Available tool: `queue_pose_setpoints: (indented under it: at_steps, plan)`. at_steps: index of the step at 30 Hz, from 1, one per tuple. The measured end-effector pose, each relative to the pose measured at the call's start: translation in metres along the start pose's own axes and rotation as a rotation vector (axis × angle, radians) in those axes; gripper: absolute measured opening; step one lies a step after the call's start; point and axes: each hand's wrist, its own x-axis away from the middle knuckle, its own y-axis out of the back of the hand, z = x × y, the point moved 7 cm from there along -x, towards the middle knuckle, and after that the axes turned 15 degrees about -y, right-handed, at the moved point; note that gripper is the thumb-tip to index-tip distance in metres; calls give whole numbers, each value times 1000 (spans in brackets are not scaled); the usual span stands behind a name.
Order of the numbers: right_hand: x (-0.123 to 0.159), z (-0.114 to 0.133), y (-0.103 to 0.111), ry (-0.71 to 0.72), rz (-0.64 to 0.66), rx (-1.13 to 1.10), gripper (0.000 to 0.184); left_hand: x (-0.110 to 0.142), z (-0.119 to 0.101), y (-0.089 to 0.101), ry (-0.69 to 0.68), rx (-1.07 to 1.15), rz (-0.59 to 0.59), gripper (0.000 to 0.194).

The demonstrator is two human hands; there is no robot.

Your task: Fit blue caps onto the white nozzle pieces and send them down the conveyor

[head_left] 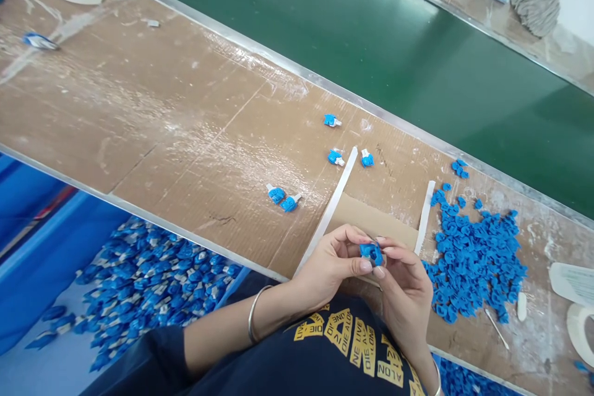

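Observation:
Near the front edge of the workbench, my left hand [335, 261] and my right hand [408, 281] meet in front of my chest. Both pinch a small blue piece [371, 252] between thumbs and fingertips; a dark opening shows in its middle. Its exact kind cannot be made out. To the right of my right hand lies a heap of small, curled blue pieces [477, 260]. Beyond my left hand, a pair of blue parts with white tabs [283, 199] rests on the bench, and a few similar ones [335, 157] lie farther back.
The cardboard-covered bench [185, 111] runs along a green conveyor belt [325, 31]. White tape strips [327, 210] mark the bench. Below left, a blue bin [51, 241] holds many blue-and-white parts. A tape roll [580, 329] and a thin stick [496, 328] lie at right.

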Motion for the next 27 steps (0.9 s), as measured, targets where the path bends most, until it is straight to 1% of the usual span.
queue_pose_setpoints:
  at_steps: [2,6,8,10,12,14,16,17,18,19,20,21,22,23,24,25,27]
  plan:
    - [1,5,0,69,-18,141,23,0,-2,1,-23,-11,-4,29]
    - [9,22,-2,366,-93,530,42,-1,-4,5,-21,-67,-43,30]
    - [15,25,-7,473,-104,689,48,-1,-4,8,7,-100,-76,32]
    - [19,26,-12,516,-74,777,51,-1,-4,10,27,-132,-96,33]
    - [22,27,-16,521,-41,814,52,-1,-5,10,35,-158,-91,33]
    - [21,28,-14,495,-18,815,51,-1,-6,10,23,-191,-78,30]
    - [14,29,-8,436,73,779,47,-3,-9,8,-14,-249,-33,26]
    - [8,29,-2,402,125,755,44,-6,-12,6,-46,-302,6,24]
    - [-1,29,8,373,150,732,41,-9,-16,4,-87,-371,48,21]
    - [-13,30,21,351,139,731,38,-13,-20,3,-137,-456,87,19]
    - [-27,32,39,353,38,740,36,-19,-26,2,-192,-557,120,17]
    - [-41,34,61,369,-124,768,33,-25,-33,3,-255,-670,138,16]
    - [-55,35,80,391,-254,841,30,-32,-43,5,-331,-789,136,15]
    - [-71,31,92,407,-295,945,26,-38,-54,7,-416,-917,124,16]
    - [-86,24,99,411,-276,1046,25,-44,-66,10,-505,-1050,109,18]
    - [-99,17,103,428,-224,1134,26,-49,-78,12,-594,-1187,94,22]
    - [-117,3,108,442,-142,1233,28,-53,-102,17,-745,-1450,65,35]
